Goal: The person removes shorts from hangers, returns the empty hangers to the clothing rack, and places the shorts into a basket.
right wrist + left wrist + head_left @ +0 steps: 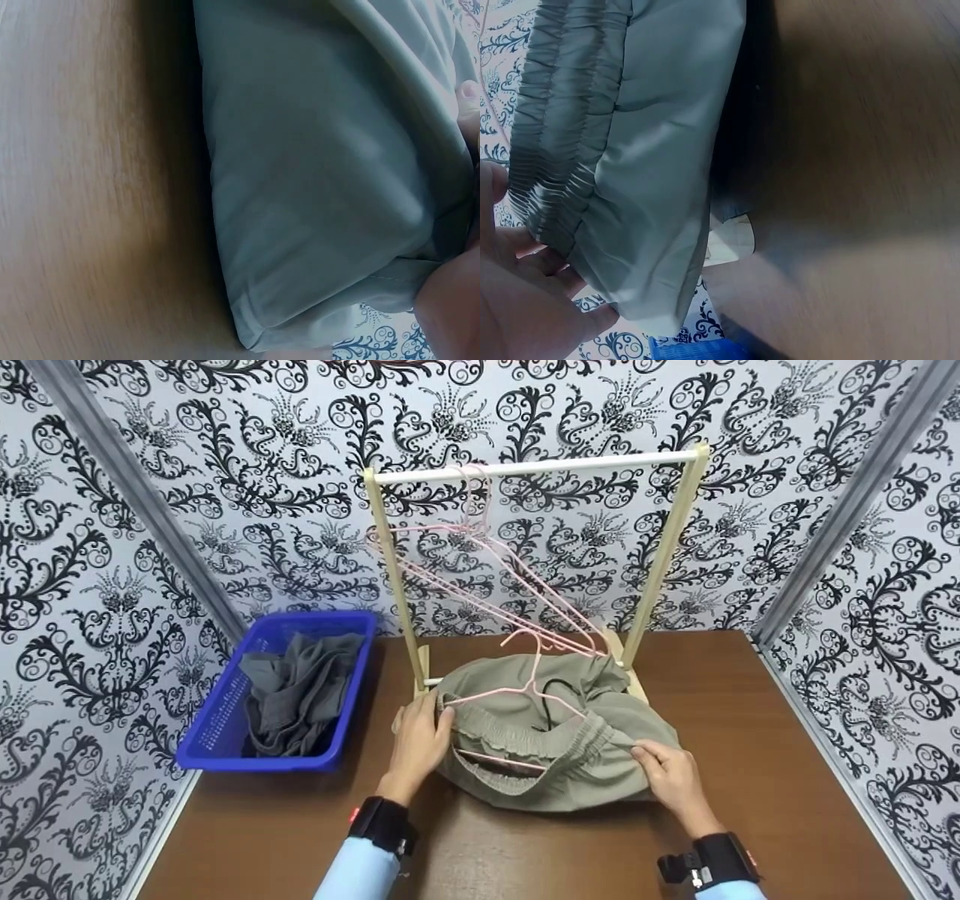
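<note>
Olive-grey elastic-waist shorts (pixel 600 769) lie bunched on the table, gathered waistband (pixel 562 120) held open toward me. A pink hanger (pixel 534 690) stands in the waist opening, its hook up and its lower bar showing inside. At the waistband's left end my left hand (pixel 420 739) grips the gathered edge, thumb on the near side, beside the hanger's left tip. My right hand (pixel 671 776) pinches a fold of the cloth (pixel 315 165) right of the waistband. The hanger's right tip is hidden under the cloth. A dark drawstring (pixel 551 690) loops inside the waist.
Behind the shorts stands a small wooden rack (pixel 658 562) with a white rail (pixel 570 463), where pink hangers (pixel 517 566) hang. A blue basket (pixel 196 735) holding dark grey clothes (pixel 300 697) sits left on the brown table (pixel 750 810). Patterned walls enclose the back and sides.
</note>
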`<state>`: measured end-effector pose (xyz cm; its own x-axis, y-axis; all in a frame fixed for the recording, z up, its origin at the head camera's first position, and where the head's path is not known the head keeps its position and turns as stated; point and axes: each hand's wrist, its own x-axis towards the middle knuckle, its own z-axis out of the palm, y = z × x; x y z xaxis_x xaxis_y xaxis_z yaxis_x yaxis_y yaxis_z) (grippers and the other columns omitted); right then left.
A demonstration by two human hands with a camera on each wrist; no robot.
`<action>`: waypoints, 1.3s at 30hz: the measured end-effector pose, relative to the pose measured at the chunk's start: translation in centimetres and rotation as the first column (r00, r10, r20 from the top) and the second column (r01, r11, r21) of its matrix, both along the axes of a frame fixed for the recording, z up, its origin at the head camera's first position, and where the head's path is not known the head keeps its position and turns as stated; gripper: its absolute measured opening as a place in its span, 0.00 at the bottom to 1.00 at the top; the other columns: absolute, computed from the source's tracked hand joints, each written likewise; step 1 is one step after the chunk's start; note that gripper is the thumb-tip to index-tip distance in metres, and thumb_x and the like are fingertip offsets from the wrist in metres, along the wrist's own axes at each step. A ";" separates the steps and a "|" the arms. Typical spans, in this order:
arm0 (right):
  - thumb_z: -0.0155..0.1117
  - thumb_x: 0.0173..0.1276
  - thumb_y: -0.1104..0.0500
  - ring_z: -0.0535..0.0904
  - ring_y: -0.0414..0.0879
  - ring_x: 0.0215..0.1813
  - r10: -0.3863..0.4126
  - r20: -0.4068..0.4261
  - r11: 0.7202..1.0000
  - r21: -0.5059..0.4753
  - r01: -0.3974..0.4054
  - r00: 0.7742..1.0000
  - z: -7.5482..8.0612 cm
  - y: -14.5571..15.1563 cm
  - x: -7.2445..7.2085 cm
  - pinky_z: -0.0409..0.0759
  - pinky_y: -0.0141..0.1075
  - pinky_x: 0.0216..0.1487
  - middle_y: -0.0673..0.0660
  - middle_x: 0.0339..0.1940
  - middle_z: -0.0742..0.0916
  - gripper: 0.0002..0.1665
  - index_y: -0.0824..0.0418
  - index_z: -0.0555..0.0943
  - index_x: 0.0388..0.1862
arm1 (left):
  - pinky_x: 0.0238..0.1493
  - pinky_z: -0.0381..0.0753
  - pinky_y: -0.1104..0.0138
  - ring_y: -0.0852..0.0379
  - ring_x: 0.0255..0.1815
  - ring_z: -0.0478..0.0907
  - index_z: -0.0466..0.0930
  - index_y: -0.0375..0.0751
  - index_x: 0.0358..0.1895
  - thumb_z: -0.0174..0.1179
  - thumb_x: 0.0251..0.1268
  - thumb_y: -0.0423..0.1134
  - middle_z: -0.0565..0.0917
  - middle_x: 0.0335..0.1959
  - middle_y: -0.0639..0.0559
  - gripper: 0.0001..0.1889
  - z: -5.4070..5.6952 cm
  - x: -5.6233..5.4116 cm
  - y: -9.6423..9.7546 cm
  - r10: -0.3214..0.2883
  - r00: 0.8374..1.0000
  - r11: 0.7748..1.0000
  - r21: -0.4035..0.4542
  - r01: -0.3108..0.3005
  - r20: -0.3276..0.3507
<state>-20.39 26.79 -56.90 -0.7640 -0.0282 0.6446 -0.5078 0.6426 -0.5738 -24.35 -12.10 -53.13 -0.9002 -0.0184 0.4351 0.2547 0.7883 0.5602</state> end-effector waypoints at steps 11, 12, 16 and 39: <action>0.72 0.61 0.71 0.76 0.30 0.29 -0.011 -0.040 0.999 -0.031 0.009 0.999 0.5 0.1 -0.2 0.74 0.25 0.32 0.51 0.25 0.88 0.04 0.64 0.88 0.31 | 0.70 0.54 0.31 0.33 0.66 0.74 0.75 0.32 0.67 0.57 0.76 0.49 0.79 0.61 0.32 0.27 1.0 -0.2 -0.4 0.038 0.998 0.999 0.009 -0.039 0.058; 0.72 0.61 0.70 0.77 0.30 0.29 -0.010 -0.045 0.999 -0.033 0.009 0.999 0.5 0.1 -0.2 0.75 0.25 0.32 0.51 0.25 0.88 0.03 0.64 0.88 0.31 | 0.70 0.55 0.31 0.33 0.64 0.74 0.76 0.32 0.66 0.57 0.75 0.50 0.80 0.59 0.32 0.27 1.1 -0.2 -0.4 0.045 0.998 0.999 0.005 -0.045 0.050; 0.71 0.61 0.72 0.77 0.29 0.29 -0.005 -0.048 0.999 -0.054 0.002 0.999 0.5 0.1 -0.3 0.74 0.24 0.33 0.53 0.25 0.88 0.05 0.64 0.88 0.31 | 0.68 0.59 0.35 0.33 0.56 0.75 0.78 0.32 0.61 0.60 0.73 0.50 0.80 0.49 0.33 0.25 1.3 -0.3 -0.5 0.057 0.998 0.998 0.008 -0.057 -0.004; 0.69 0.65 0.75 0.76 0.31 0.34 -0.032 -0.015 0.985 -0.172 0.029 0.999 -0.4 0.1 -0.4 0.70 0.21 0.38 0.54 0.31 0.86 0.09 0.63 0.89 0.36 | 0.52 0.60 0.44 0.37 0.43 0.69 0.74 0.35 0.39 0.62 0.69 0.55 0.76 0.36 0.39 0.22 3.9 0.3 0.3 0.054 0.982 0.999 0.017 -0.051 -0.181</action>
<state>-20.75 26.92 -57.31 -0.7511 0.1074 0.6514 -0.5008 0.5502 -0.6682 -24.09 -11.75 -49.27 -0.8043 -0.0698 0.5901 0.3110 0.7968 0.5181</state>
